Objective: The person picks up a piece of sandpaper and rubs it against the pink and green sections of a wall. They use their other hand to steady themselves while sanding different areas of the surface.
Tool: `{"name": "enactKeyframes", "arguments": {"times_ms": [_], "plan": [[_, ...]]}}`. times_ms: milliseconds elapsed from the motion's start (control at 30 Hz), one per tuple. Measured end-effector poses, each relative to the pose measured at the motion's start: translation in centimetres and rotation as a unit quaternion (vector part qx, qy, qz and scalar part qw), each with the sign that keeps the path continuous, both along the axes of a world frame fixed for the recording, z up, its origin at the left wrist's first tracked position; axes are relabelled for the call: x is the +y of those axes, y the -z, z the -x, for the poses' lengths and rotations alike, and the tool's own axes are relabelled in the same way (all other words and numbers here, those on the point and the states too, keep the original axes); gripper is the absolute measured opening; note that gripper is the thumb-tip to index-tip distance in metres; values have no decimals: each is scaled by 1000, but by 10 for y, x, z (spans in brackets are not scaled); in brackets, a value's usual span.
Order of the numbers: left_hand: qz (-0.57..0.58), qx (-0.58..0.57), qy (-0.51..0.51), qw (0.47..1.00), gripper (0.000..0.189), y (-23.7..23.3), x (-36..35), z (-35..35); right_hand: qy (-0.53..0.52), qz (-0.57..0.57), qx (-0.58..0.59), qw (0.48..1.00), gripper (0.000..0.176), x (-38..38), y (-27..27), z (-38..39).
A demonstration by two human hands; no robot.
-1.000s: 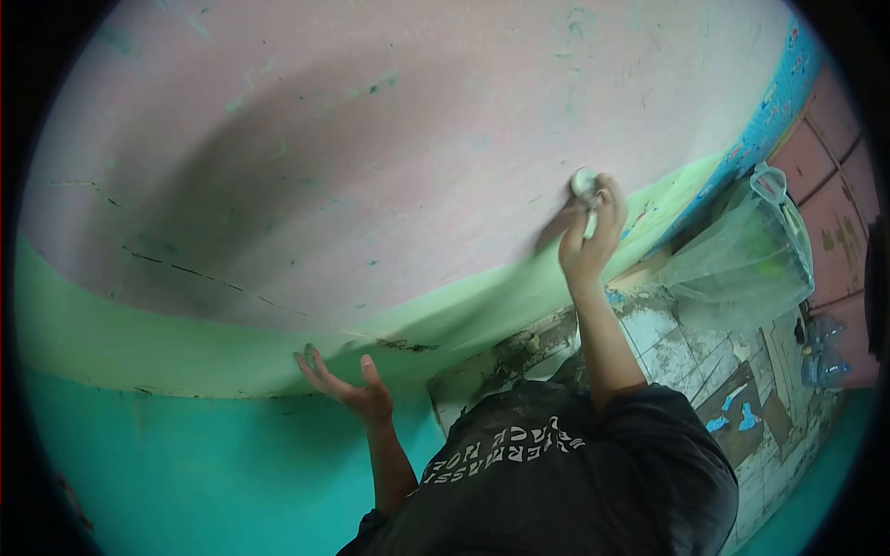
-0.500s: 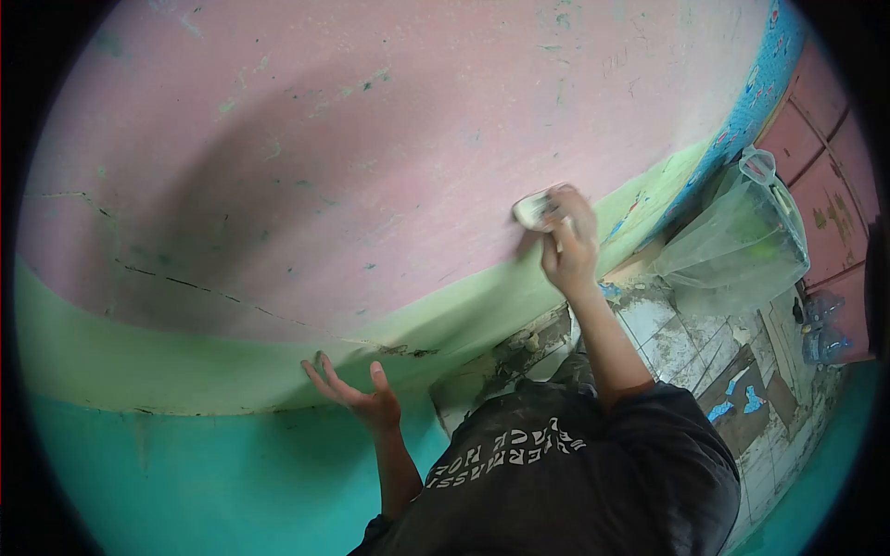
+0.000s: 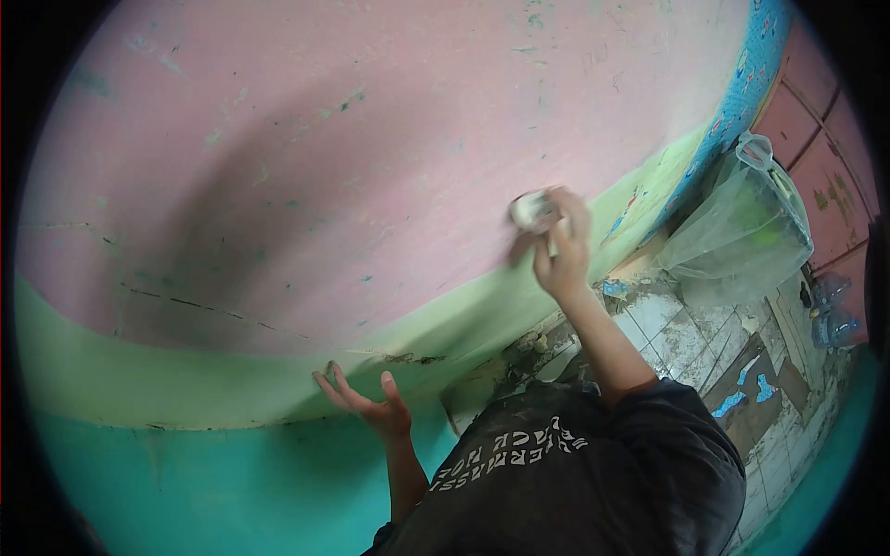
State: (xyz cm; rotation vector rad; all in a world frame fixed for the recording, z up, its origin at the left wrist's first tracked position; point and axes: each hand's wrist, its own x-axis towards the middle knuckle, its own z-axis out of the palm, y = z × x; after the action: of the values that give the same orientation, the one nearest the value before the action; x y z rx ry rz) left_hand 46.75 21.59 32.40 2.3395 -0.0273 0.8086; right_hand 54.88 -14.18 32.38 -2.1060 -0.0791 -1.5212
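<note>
My right hand (image 3: 565, 243) is closed on a pale, flat pad (image 3: 532, 212) with a darker edge, blurred by motion. It presses the pad against the pink part of the wall (image 3: 417, 185), just above the pale green band (image 3: 482, 298). Lower and to the left, my left hand (image 3: 378, 408) holds nothing. Its fingers are spread, and their tips are right at the green band, left of a chipped crack (image 3: 414, 360).
Below the green band the wall is turquoise (image 3: 250, 473). A clear plastic bag (image 3: 737, 232) stands at right by a pink panelled surface (image 3: 839, 185). Plastic bottles (image 3: 834, 315) lie near it. Dirty, broken tiles and debris (image 3: 742, 398) cover the floor.
The pad and my right hand have shifted slightly left along the wall. My left hand stays spread by the green band. The whole view has tilted a little.
</note>
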Motion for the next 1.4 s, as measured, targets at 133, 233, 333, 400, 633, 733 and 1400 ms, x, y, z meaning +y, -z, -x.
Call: {"name": "enactKeyframes", "arguments": {"times_ms": [133, 233, 333, 400, 633, 733, 1400], "plan": [[3, 3, -3, 1000, 85, 0, -1, 0, 46, -100, 2, 994, 15, -14, 3, -8], [1, 11, -2, 1000, 86, 0, 0, 0, 13, -81, -40, 996, 18, -8, 2, -13], [-9, 0, 2, 1000, 86, 3, -1, -2, -59, 22, -38, 997, 24, -2, 0, -4], [-14, -4, 2, 1000, 87, 4, 0, -1, -11, -37, -40, 998, 26, -13, -2, -9], [-7, 0, 5, 1000, 85, 5, -6, -3, -18, 3, -47, 999, 37, -22, 8, -11], [-22, -3, -6, 1000, 85, 12, -7, -4, 39, -230, -19, 972, 48, -44, 13, -14], [-38, -19, -99, 994, 86, 28, -135, -31, 94, -191, -15, 977, 43, -203, 9, -35]]}}
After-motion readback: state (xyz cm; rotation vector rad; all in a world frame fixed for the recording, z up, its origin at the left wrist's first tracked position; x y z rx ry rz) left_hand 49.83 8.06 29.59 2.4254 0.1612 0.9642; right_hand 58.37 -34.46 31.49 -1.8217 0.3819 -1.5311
